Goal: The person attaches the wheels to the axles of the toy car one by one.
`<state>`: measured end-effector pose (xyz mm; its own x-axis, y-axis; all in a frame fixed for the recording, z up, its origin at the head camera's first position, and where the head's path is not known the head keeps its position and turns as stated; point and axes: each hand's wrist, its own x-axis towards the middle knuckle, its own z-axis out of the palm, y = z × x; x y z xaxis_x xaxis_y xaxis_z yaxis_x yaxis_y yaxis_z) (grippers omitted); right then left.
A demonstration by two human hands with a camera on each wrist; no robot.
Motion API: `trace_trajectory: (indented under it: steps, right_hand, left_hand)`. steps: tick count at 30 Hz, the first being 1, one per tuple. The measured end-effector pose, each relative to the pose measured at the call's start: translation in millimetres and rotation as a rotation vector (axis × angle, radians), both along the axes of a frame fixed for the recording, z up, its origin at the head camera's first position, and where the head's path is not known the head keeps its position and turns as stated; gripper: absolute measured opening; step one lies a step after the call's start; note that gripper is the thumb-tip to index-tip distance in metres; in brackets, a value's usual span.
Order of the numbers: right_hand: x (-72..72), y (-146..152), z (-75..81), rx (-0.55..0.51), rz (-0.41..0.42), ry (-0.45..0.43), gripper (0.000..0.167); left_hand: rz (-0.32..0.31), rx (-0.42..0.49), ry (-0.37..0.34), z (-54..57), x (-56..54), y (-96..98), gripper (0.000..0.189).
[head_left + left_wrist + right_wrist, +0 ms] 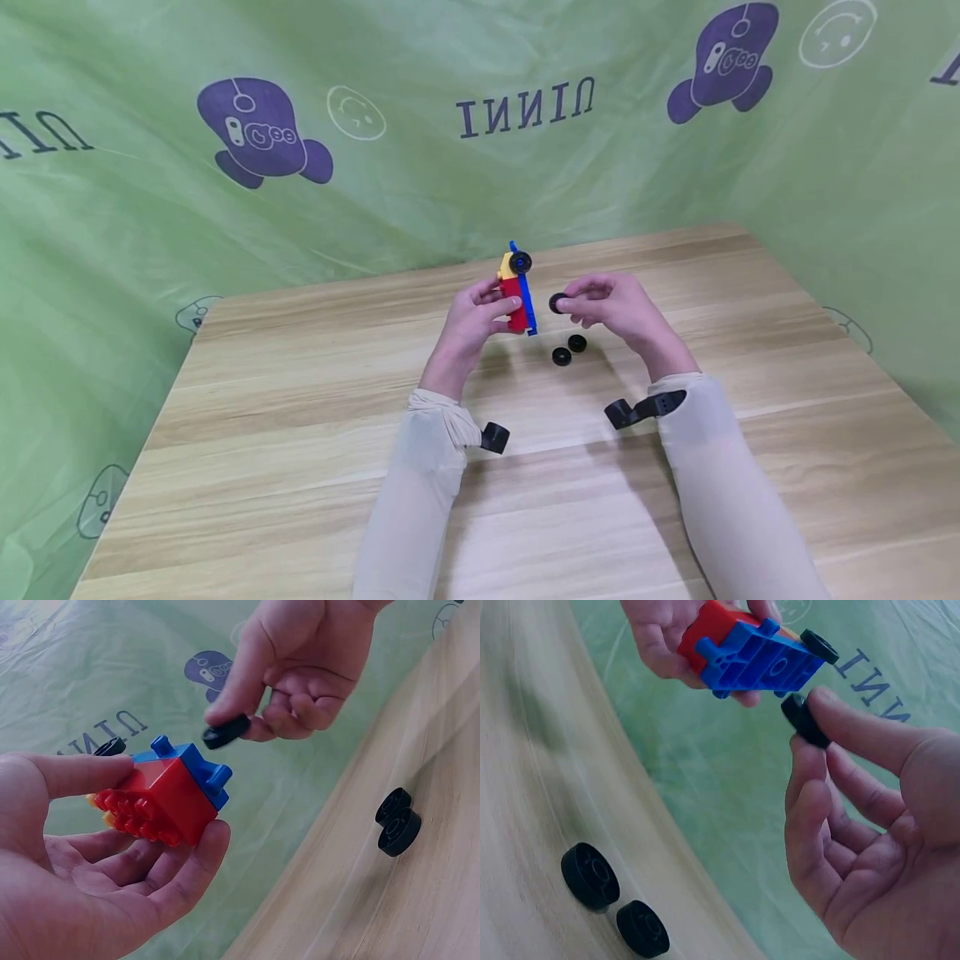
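Note:
My left hand (472, 321) grips a toy block car (514, 304) above the table, thumb on one side and fingers on the other. The car has a blue base (757, 664) with axle stubs, red studded bricks (161, 799) and a yellow part at one end. One black wheel (520, 262) is fitted at the yellow end; other stubs in the right wrist view are bare. Between thumb and fingertips, my right hand (618, 312) pinches another black wheel (805, 721), held apart from the car, close beside its underside.
Two loose black wheels (562, 357) lie close together on the wooden table (300, 400), below and between the hands. Behind the table hangs a green printed cloth (420, 192). Each sleeve carries a black wrist camera mount (618, 413).

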<state>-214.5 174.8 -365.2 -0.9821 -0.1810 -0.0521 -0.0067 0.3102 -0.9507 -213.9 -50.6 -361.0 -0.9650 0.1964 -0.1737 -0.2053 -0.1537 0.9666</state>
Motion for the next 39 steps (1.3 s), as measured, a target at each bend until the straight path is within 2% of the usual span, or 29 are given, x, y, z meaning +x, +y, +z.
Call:
trace_trajectory:
  steps: [7,17,28,39]
  right_hand:
    - [1.2,-5.3,0.7,-0.108,0.041,0.036,0.021]
    - [2.2,-9.2,-1.5,-0.157,0.07,0.062,0.015]
    - [3.1,-14.3,-2.2,-0.11,0.09,0.064,0.022]
    - [3.4,-18.0,-4.3,-0.101,0.097,0.067,0.021]
  left_hand:
    - [0.024,-0.014,0.002,0.7,-0.3,-0.7,0.057]
    - [0.042,0.005,-0.004,0.1,-1.6,1.9,0.059]
    - [0.041,0.006,0.002,-0.3,-1.0,2.6,0.057]
    - [0.022,-0.005,-0.005,-1.4,-1.2,2.2,0.057]
